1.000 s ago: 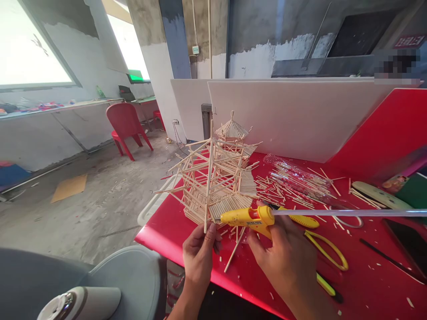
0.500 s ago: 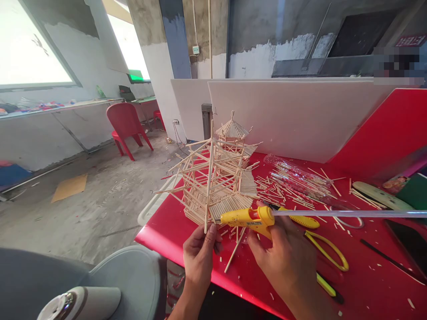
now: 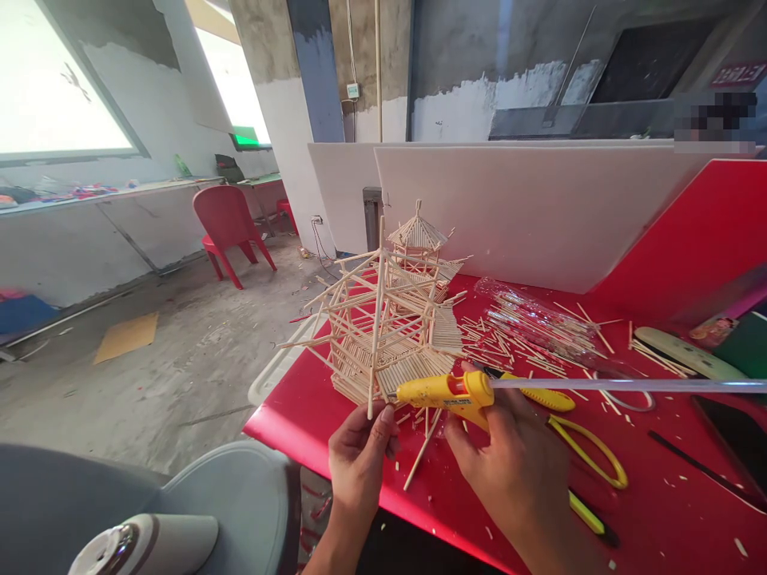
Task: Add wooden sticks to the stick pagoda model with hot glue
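Note:
Near the lower end of a long wooden stick on the front of a pavilion-like stick model, my left hand is closed in a pinch. What lies between its fingertips is partly hidden; it appears to be a thin wooden stick. My right hand grips a yellow hot glue gun, its nozzle pointing left, close to the left thumb and the model's lower edge. From the gun's back a long clear glue stick reaches to the right. The model has an open framework roof above a slatted lower part.
Behind stands a finished-looking stick tower. Loose sticks in clear plastic, yellow-handled pliers, a cutter and a dark phone lie on the red table. A white cylinder rests on a grey stool at lower left.
Almost nothing differs. Both hands and the glue gun keep their places at the model; the view has shifted very slightly.

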The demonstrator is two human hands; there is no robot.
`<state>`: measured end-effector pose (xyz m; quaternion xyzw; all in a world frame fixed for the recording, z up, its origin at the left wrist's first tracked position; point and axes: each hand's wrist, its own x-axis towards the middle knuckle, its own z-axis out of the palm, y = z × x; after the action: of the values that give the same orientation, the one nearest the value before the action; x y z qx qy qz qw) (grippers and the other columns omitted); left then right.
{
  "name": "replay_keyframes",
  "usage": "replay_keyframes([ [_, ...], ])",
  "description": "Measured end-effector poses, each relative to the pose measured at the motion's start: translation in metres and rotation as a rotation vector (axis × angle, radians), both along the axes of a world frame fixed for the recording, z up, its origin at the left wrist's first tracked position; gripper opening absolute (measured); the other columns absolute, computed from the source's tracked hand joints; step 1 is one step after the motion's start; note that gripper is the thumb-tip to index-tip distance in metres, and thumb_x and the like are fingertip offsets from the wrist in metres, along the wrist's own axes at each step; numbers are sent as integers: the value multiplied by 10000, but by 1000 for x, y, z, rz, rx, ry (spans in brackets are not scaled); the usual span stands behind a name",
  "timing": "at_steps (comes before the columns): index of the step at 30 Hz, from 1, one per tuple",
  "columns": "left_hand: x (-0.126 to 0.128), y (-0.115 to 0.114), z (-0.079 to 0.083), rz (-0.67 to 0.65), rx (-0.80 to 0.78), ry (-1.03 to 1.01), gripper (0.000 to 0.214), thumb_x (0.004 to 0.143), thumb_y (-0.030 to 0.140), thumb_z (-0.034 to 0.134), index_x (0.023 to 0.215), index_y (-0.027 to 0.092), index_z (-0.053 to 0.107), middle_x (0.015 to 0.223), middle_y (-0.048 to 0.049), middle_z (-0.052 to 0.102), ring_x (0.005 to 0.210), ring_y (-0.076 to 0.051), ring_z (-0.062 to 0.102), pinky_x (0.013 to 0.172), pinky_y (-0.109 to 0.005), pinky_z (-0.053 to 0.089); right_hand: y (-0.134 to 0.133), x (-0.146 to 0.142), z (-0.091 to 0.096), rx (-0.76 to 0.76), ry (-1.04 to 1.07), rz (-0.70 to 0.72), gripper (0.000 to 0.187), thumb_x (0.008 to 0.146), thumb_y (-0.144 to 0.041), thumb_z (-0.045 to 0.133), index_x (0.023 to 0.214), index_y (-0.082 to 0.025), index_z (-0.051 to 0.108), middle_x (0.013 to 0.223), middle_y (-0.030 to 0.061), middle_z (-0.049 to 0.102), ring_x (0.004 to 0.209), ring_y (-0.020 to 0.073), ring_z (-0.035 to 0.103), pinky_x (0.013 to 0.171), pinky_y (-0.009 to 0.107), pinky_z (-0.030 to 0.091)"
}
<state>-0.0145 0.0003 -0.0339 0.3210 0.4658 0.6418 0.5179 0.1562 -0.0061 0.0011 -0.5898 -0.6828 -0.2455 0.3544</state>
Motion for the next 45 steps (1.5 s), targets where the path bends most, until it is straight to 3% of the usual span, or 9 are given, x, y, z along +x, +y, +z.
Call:
replay_keyframes([
  [40, -1, -3, 1, -20, 0, 25, 273, 704, 375, 814, 830, 141, 747, 580, -8, 634, 473, -122, 554, 463, -248, 452, -1, -1, 5, -13, 22, 1, 367, 918, -442, 553, 1150, -163, 610, 854, 76, 709, 664, 204, 669, 522, 295, 445],
  [45, 0, -4, 4, -19, -22, 20, 280, 694, 381, 820, 821, 142, 745, 582, -10, 637, 478, -119, 551, 467, -243, 453, -3, -2, 8, -35, 93, 47, 460, 915, -504, 592, 1199, -141, 594, 966, 122, 729, 775, 241, 699, 588, 315, 498],
])
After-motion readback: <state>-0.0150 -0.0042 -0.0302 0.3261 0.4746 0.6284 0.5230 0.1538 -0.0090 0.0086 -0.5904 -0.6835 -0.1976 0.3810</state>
